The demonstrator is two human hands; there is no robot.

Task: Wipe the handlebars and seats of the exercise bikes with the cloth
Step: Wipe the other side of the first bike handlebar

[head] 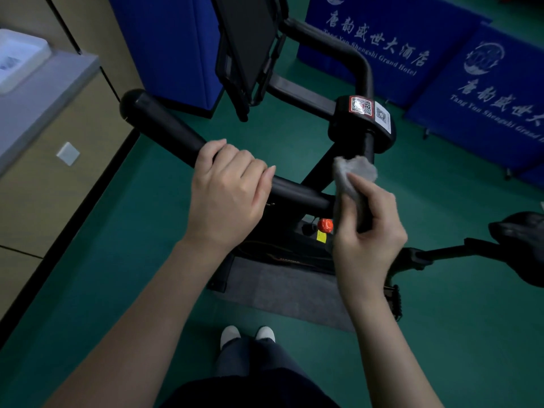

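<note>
Two hands met on one black handlebar (164, 125), its long axis running from 10 o'clock to 4 o'clock. The left hand (232, 187) curled around its middle. The right hand (371, 231) pinched the grey cloth (353, 175) at the bar's 4 o'clock end, so the rest lay toward 10 o'clock. The seat (521, 231) sat at 3 o'clock. Green floor (117, 260), a grey mat (279, 290) and blue banners (382, 39) surrounded the bike.

Dim, blue-tinted light darkens toward the corners, a pale tray (20, 58) washes out at upper left, and wide-angle distortion bends the edges.
</note>
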